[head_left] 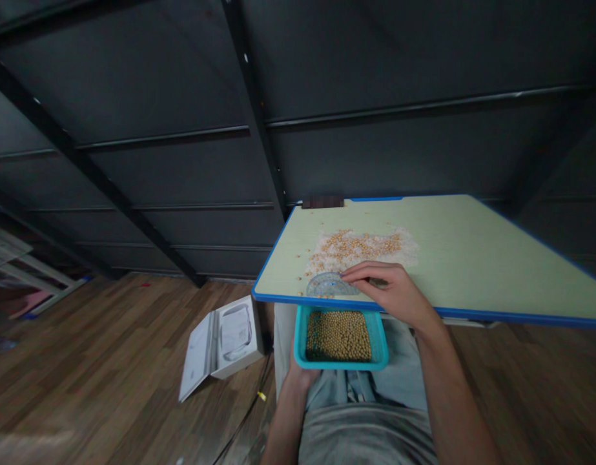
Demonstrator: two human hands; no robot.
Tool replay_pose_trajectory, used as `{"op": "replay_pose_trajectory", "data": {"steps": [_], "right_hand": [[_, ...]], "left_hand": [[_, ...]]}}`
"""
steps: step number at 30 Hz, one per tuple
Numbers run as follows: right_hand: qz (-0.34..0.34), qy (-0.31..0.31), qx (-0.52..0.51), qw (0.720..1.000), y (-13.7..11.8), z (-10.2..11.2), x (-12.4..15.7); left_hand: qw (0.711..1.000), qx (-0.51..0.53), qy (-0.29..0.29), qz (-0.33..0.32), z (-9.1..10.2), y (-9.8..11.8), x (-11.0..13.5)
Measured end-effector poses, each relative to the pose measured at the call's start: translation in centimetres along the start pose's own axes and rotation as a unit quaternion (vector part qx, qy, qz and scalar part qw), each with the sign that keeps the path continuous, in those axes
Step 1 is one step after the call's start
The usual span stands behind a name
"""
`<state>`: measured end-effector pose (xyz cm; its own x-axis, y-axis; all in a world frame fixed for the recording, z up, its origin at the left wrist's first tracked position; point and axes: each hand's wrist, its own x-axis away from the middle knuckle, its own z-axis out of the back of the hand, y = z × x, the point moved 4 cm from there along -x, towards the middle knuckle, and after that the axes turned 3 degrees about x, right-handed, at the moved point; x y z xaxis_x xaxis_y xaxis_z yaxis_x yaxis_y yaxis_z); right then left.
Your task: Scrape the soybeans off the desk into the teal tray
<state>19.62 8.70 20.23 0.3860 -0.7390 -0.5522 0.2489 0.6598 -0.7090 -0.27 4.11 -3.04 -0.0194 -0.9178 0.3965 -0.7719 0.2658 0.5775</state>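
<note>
My right hand (393, 292) rests on the near edge of a pale green table (476, 252), its fingers pressed on a clear plastic protractor (329, 285). Behind the protractor lies a spread of yellow beans mixed with white grains (361, 248). Under the table edge my left hand (298, 372) holds a teal tray (381, 352) full of yellow beans (339, 334) over my lap. Most of the left hand is hidden by the tray.
The table has a blue rim (496, 316). An open white box (223, 342) lies on the wooden floor (94, 361) to the left. A dark panelled wall (181, 129) with metal struts stands behind. A few stray beans dot the table's left part.
</note>
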Motion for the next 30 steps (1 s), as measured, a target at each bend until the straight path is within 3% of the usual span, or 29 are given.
{"op": "replay_pose_trajectory", "data": {"steps": [18,30], "right_hand": [[-0.007,-0.002,-0.005,1.000,0.04,-0.03,0.05],[-0.008,-0.002,-0.006,1.000,-0.11,-0.01,0.14]], "left_hand": [[0.999,-0.009,-0.030,0.018,0.42,-0.45,-0.68],[1.000,-0.004,-0.020,0.010,-0.08,-0.14,0.02]]}}
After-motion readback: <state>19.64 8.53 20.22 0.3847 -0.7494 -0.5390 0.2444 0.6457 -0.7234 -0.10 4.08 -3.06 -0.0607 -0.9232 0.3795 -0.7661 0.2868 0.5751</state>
